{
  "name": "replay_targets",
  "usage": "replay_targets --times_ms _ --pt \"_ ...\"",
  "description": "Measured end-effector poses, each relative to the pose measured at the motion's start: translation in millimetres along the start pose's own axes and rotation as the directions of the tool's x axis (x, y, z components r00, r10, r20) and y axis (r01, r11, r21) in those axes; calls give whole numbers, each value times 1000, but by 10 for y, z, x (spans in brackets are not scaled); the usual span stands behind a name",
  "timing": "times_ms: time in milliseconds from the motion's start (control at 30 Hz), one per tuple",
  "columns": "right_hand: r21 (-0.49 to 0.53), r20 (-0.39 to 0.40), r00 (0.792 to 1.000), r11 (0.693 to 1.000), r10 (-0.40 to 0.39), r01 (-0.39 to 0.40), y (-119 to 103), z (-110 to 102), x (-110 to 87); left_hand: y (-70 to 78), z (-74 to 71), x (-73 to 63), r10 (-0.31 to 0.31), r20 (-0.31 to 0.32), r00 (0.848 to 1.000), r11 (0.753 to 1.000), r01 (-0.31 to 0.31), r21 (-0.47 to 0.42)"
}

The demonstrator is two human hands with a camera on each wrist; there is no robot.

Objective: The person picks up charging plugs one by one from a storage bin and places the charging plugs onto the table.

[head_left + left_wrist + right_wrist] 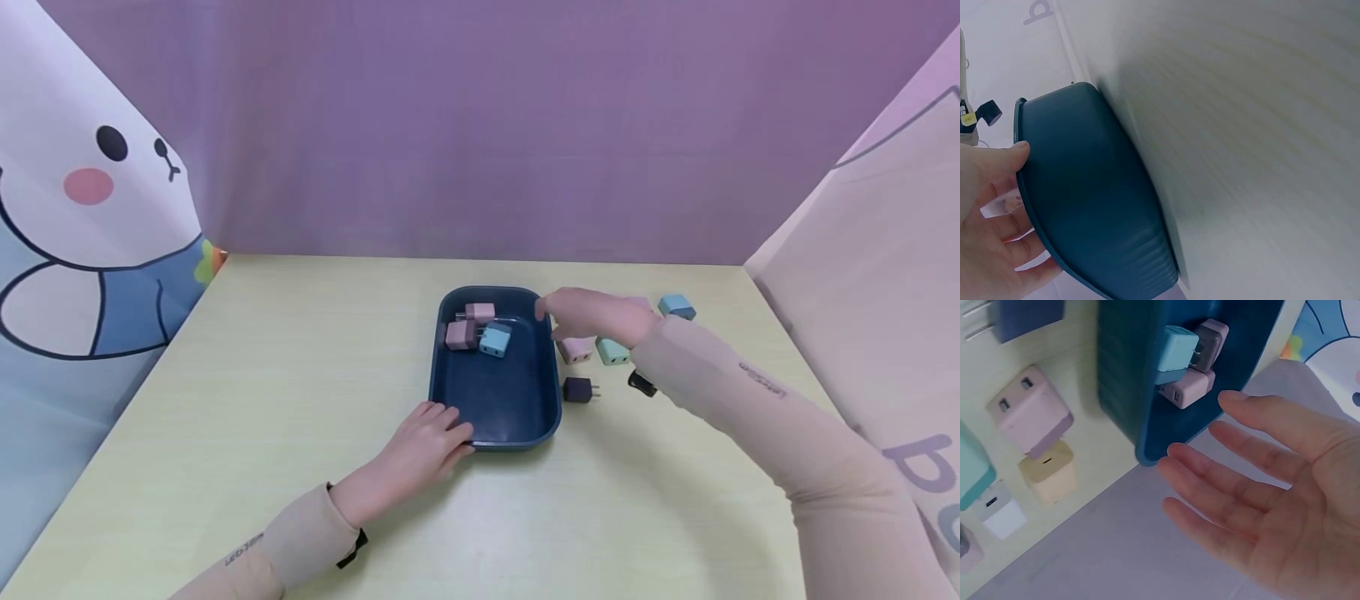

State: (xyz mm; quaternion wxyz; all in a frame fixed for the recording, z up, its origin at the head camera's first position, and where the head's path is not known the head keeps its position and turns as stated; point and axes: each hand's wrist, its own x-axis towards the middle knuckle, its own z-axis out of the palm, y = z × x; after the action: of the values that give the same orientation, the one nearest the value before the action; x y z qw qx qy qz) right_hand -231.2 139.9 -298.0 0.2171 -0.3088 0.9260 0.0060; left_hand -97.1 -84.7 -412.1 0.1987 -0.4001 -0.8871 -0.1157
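Diagonally between the loose, empty right hand (pixel 594 312) and rim-gripping left hand (pixel 417 445) sits the tray (pixel 495 400).

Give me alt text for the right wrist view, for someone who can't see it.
An empty right hand, palm showing, hovers by a blue tray holding a light blue charger, a pink one and a mauve one. Other chargers lie on the table beside the tray.

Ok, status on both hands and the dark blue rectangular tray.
Left hand holds tray at near left corner. Right hand empty, fingers extended by far right corner. Pink, mauve, light blue boxy plug adapters inside; nothing visibly blocking.
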Motion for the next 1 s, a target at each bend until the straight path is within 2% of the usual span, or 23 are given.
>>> replay_targets --times_ms 267,667,1000 --pt "14 67 996 998 64 -65 -154 -55 169 2 1 4 7 -4 1000 1000 -7 2" --pt "-26 60 997 999 41 -40 -300 -50 420 -9 23 -1 10 -20 1000 1000 -10 -2" --pt "-24 48 999 1000 7 -6 -454 -86 568 -4 -9 2 -6 4 1000 1000 6 -13"
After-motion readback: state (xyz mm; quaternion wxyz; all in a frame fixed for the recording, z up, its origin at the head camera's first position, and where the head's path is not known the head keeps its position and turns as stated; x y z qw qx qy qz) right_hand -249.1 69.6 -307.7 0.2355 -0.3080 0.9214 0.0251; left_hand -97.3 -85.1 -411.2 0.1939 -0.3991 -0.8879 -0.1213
